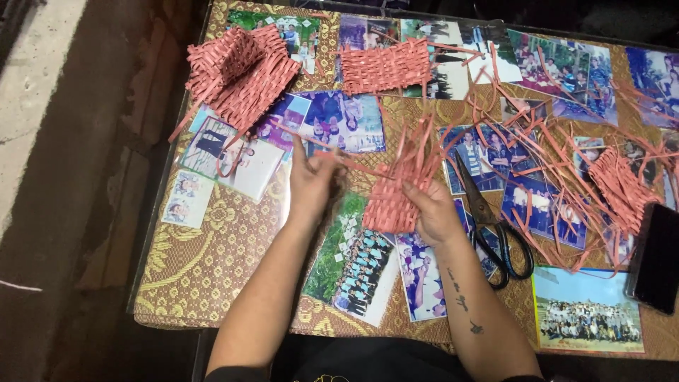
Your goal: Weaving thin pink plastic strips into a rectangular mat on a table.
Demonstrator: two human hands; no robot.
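My right hand (433, 211) grips a small woven panel of pink paper strips (391, 201), with loose strip ends fanning up from its top. My left hand (311, 180) pinches one long pink strip (353, 164) that runs from the upper left across to the panel. Both hands work over the middle of a glass-topped table (212, 240) with photos and a yellow patterned cloth under the glass.
A larger woven pink piece (240, 71) lies at the back left and a flat woven piece (385, 67) behind the hands. Black scissors (491, 226) lie just right of my right hand. Loose pink strips (559, 163) cover the right side. A dark phone (654, 258) sits at the right edge.
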